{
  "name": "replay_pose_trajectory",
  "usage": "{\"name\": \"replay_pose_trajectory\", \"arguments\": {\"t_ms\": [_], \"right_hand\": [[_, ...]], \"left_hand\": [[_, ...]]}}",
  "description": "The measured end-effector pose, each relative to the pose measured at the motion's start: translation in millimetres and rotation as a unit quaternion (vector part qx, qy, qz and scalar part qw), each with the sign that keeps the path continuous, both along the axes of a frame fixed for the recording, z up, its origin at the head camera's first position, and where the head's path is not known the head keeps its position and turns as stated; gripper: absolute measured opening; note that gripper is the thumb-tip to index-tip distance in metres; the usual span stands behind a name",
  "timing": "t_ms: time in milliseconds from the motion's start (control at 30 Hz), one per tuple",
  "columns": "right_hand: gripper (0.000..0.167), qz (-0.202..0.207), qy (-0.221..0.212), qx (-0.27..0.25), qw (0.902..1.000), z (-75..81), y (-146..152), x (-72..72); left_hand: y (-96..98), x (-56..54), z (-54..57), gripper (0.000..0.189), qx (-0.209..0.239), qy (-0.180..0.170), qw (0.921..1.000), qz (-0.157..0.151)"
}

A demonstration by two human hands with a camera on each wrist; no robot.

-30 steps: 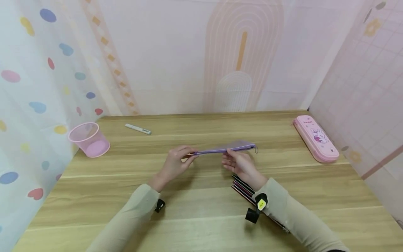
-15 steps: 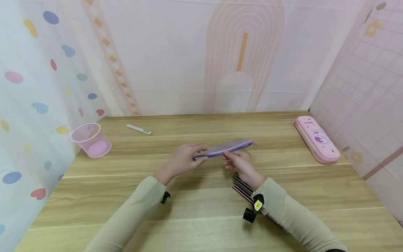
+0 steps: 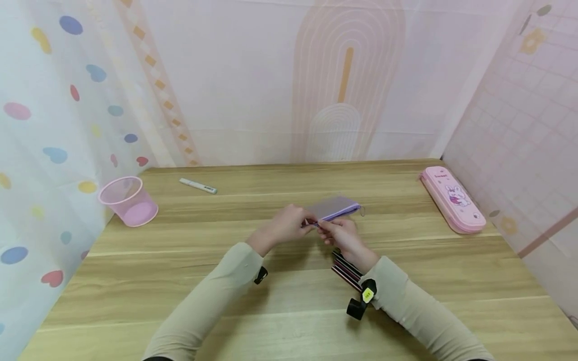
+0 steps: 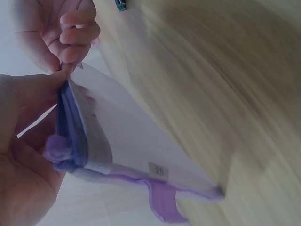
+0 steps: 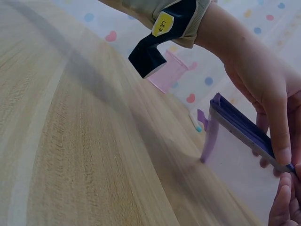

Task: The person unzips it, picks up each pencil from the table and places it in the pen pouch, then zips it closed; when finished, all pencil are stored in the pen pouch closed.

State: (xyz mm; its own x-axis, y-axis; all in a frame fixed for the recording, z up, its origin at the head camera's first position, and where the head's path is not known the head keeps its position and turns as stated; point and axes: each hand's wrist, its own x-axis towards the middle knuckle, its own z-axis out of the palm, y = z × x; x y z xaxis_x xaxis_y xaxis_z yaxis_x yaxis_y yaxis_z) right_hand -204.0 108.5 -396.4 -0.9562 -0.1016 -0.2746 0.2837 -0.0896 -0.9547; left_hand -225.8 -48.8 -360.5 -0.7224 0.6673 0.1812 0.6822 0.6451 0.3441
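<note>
From my seat, the landmark is the purple zippered pouch (image 3: 335, 206), near the middle of the wooden tabletop (image 3: 289, 321). My left hand (image 3: 287, 224) pinches one end of its zipper edge, and my right hand (image 3: 345, 237) pinches the same edge just beside those fingers. I judge the close double grip keeps the zipper band steady while the pouch's soft body slopes away beyond it. I cannot tell whether its far corner touches the wood.

Nearer me than the pouch, a bundle of slim pencils (image 3: 346, 265) lies partly under my right forearm, probably kept within reach. Right of the pouch is a pink rabbit pencil case (image 3: 453, 199); to its left and farther off, a white marker (image 3: 197, 185), with a pink bin (image 3: 140, 213) farther left.

Only the left wrist view gives me the small printed label (image 4: 158, 170), its number too blurred to trust. The right wrist view shows the marker's teal tip (image 5: 198, 129); the head view alone shows the rabbit case.
</note>
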Motion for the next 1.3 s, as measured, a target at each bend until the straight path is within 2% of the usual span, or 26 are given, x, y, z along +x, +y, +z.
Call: {"name": "replay_pose_trajectory", "arguments": {"t_ms": [100, 167, 233, 300, 433, 633, 833, 867, 933, 1000, 1100, 1167, 1233, 1300], "right_hand": [[0.013, -0.007, 0.002, -0.008, 0.9999, 0.4, 1.1, -0.4], [0.015, -0.009, 0.009, -0.01, 0.9999, -0.1, 2.1, -0.7], [0.015, -0.006, 0.018, -0.008, 0.9998, -1.1, 3.4, -1.0], [0.014, 0.0, 0.029, 0.0, 0.9996, -2.2, 4.9, -1.5], [0.009, 0.014, 0.044, 0.016, 0.9988, -3.2, 7.4, -2.5], [0.008, 0.045, 0.062, 0.038, 0.9964, -3.4, 10.9, -2.9], [0.013, 0.086, 0.081, 0.072, 0.9904, -1.1, 14.7, -3.6], [0.014, 0.091, 0.081, 0.076, 0.9896, -0.6, 15.0, -3.8], [0.016, 0.098, 0.082, 0.087, 0.9879, 0.1, 15.5, -4.3], [0.016, 0.104, 0.078, 0.095, 0.987, 0.7, 15.4, -5.2], [0.015, 0.117, 0.07, 0.103, 0.9853, 0.5, 15.6, -7.7], [0.013, 0.123, 0.054, 0.102, 0.9857, -0.2, 16.3, -10.2], [0.013, 0.126, 0.034, 0.103, 0.986, -1.2, 17.4, -13.1], [0.013, 0.126, 0.008, 0.101, 0.9869, -2.3, 18.9, -16.7]], "left_hand": [[0.6, -2.6, -1.9, 0.015, 0.034, -0.053, 0.9979, 0.011], [-0.9, -5.0, -4.1, 0.017, 0.066, -0.099, 0.9927, 0.021], [-2.9, -6.5, -5.3, 0.017, 0.098, -0.13, 0.9864, 0.025], [-4.7, -7.4, -6.6, 0.017, 0.118, -0.147, 0.9817, 0.026], [-5.9, -8.8, -7.9, 0.017, 0.132, -0.165, 0.9769, 0.031], [-9.7, -13.0, -9.9, 0.019, 0.153, -0.192, 0.9695, 0.001], [-14.1, -18.4, -10.0, 0.022, 0.176, -0.27, 0.9466, -0.001], [-14.4, -18.8, -9.5, 0.021, 0.178, -0.274, 0.9451, -0.001], [-14.3, -19.3, -8.3, 0.02, 0.179, -0.263, 0.9481, -0.001], [-13.6, -19.0, -6.6, 0.018, 0.174, -0.236, 0.9559, 0.002], [-11.5, -18.4, -3.2, 0.015, 0.147, -0.154, 0.977, -0.005], [-10.0, -18.7, -1.1, 0.014, 0.13, -0.1, 0.9865, -0.01], [-8.4, -19.8, 0.6, 0.014, 0.119, -0.044, 0.9919, -0.011], [-7.4, -21.7, 1.3, 0.014, 0.119, -0.011, 0.9928, -0.002]]}}
